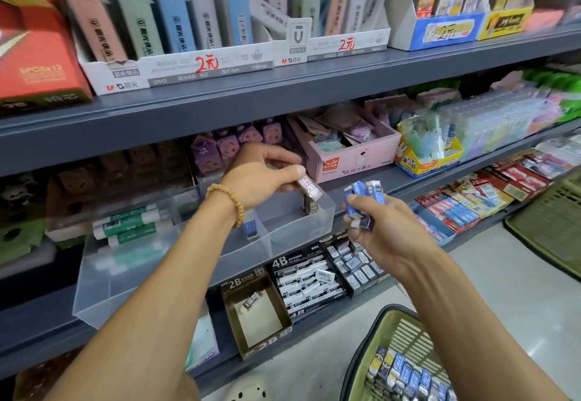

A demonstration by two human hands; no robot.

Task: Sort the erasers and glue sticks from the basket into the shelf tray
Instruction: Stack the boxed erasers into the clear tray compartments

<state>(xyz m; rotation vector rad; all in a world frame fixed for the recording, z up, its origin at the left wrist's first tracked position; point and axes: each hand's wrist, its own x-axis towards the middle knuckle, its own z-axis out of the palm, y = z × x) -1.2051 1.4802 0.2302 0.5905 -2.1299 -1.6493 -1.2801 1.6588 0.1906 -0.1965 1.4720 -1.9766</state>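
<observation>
Head view: near me the basket (374, 356) holds more erasers; my right hand (390, 227) clamps a loose bundle of blue erasers (364, 193) that could slip. Further, my left hand (261, 177) pinches one eraser (309, 187) above, I think, the tray (295, 231)'s right compartment; it may drop wrongly.

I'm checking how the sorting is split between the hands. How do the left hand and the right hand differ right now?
The left hand pinches a single eraser over the clear tray; the right hand holds a bunch of blue-sleeved erasers. The left hand is above a tray compartment, the right hand in front of the shelf edge, outside the tray. The left wrist wears a bead bracelet; the right wrist is bare. Both hands hold erasers.
</observation>
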